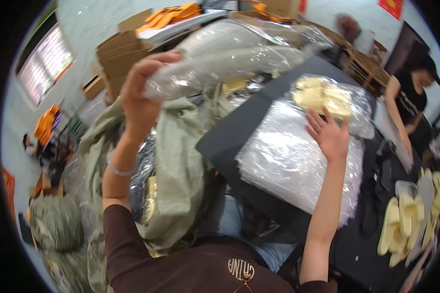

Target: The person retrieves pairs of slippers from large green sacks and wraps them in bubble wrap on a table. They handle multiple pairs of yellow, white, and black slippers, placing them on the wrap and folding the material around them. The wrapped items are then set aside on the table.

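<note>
Left hand (142,95) grips a clear plastic bag (225,53); right hand (330,134) rests open on the bag stack (288,161). Light, limp, slippery film. Probably best pinched at an edge.

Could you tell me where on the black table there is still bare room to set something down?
The black table shows a bare strip between the olive sack and the stack of clear bags, under the right hand. The right edge is crowded with pale slippers; the left hand lifts a clear plastic bag.
</note>
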`<state>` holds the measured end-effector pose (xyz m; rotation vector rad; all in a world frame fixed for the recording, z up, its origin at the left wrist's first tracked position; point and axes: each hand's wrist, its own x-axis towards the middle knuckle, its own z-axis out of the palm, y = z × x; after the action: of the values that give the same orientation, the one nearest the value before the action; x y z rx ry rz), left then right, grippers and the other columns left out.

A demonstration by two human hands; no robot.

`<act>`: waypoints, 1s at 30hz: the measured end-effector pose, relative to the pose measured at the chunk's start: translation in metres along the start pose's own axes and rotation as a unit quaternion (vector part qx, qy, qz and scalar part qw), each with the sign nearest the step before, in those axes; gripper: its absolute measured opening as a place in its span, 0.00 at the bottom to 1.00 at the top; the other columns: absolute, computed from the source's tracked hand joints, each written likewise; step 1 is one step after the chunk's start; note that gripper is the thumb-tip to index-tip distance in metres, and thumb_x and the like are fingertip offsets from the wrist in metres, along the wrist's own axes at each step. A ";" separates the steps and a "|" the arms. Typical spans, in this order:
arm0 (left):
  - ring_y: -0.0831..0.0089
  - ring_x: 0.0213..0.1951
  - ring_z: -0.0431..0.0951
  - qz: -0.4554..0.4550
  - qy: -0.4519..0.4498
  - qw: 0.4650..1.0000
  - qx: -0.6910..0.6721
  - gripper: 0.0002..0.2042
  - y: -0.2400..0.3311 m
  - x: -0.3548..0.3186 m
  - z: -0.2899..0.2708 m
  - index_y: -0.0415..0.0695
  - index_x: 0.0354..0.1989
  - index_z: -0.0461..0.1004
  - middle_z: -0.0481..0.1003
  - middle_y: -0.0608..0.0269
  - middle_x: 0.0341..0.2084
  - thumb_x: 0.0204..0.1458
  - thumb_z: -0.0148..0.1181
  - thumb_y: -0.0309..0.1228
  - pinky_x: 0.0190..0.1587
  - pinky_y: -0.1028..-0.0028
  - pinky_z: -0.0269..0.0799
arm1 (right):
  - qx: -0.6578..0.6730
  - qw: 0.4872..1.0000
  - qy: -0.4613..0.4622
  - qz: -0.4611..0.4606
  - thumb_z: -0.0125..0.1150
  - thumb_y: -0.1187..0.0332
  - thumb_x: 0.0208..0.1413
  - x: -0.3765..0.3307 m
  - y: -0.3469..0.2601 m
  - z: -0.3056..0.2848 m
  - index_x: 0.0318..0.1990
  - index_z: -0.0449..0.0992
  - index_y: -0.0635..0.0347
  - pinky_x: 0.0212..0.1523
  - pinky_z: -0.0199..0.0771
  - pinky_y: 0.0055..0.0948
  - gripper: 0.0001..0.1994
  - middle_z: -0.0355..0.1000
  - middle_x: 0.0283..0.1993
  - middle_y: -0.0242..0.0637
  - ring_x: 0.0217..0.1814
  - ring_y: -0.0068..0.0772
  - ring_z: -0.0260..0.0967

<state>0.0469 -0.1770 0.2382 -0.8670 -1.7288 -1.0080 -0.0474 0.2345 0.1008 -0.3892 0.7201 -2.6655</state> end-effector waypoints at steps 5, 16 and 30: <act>0.54 0.53 0.73 0.146 -0.095 0.984 -0.027 0.08 -0.023 -0.030 0.127 0.43 0.31 0.72 0.79 0.56 0.40 0.43 0.63 0.25 0.54 0.62 0.64 | -0.174 0.940 0.237 -0.170 0.38 0.36 0.57 -0.036 -0.036 0.066 0.64 0.53 0.62 0.60 0.59 0.55 0.39 0.59 0.61 0.54 0.61 0.56 0.60; 0.58 0.63 0.59 -0.170 -0.506 0.830 -0.161 0.30 -0.048 -0.110 0.138 0.44 0.55 0.67 0.56 0.51 0.64 0.36 0.49 0.16 0.59 0.66 0.60 | -0.496 0.716 0.489 -0.045 0.53 0.44 0.55 -0.194 -0.111 -0.049 0.55 0.68 0.60 0.53 0.61 0.32 0.30 0.67 0.55 0.35 0.56 0.29 0.64; 0.82 0.16 0.68 -0.528 -0.431 0.709 -0.182 0.11 -0.037 -0.126 0.152 0.37 0.30 0.70 0.74 0.66 0.18 0.53 0.61 0.34 0.18 0.80 0.60 | -0.574 0.762 0.300 0.006 0.58 0.68 0.57 -0.189 -0.073 0.010 0.53 0.70 0.66 0.37 0.67 0.19 0.18 0.68 0.31 0.26 0.32 0.17 0.65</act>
<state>0.0008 -0.0697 0.0745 -0.5293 -3.0622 -1.9312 0.1076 0.3653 0.1161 0.2479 2.4993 -1.9381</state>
